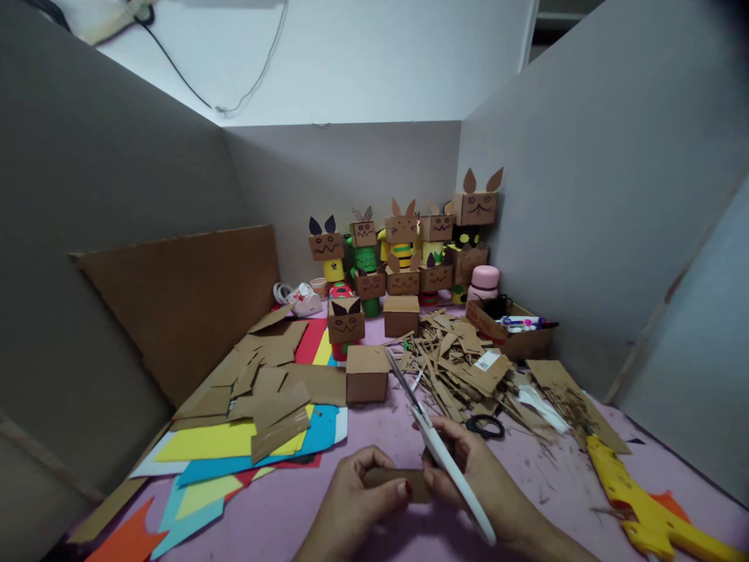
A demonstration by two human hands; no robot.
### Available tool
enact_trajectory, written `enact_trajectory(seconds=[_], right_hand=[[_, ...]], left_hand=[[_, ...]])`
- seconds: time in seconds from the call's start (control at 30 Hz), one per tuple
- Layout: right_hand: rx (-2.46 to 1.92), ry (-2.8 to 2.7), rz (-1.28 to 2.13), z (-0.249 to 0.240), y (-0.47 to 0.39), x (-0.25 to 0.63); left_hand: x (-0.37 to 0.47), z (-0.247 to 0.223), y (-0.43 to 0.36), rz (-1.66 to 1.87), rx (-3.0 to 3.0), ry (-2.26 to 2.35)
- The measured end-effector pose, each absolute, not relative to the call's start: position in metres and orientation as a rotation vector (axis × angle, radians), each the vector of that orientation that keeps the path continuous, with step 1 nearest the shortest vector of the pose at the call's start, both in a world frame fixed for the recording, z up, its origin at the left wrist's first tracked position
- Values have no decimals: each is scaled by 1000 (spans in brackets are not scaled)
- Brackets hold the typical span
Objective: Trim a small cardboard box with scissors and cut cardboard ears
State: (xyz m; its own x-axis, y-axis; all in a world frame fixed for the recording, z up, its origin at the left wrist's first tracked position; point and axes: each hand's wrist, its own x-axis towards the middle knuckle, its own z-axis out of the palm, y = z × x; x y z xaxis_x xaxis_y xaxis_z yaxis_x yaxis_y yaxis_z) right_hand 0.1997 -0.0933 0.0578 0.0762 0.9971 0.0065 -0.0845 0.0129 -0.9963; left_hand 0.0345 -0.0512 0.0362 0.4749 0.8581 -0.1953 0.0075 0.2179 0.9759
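My left hand (366, 499) pinches a small piece of brown cardboard (418, 485) between thumb and fingers, low in the middle of the view. My right hand (473, 476) is closed around white-handled scissors (448, 464), and its fingers also touch the right end of the cardboard piece. The scissors' blades point up and away, clear of the piece. Just beyond the blade tips sits a closed cardboard box (367, 375). A second small box (401, 316) stands behind it.
Cardboard sheets (272, 394) and coloured paper (204, 443) lie left. Cardboard scraps (450, 359), a black ring-shaped handle (485, 426) and a yellow glue gun (637, 503) are right. Several box-headed figures (403, 228) stand at the back, near a pink-lidded bottle (484, 281) and a box of pens (527, 339).
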Motion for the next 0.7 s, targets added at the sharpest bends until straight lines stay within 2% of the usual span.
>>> enact_trajectory(seconds=[0.33, 0.7], right_hand=[[-1065, -1019, 1142, 38, -91, 189], [-1030, -747, 953, 49, -82, 229]], left_hand=[[37, 42, -53, 926, 800, 784], [26, 43, -34, 1103, 930, 909]])
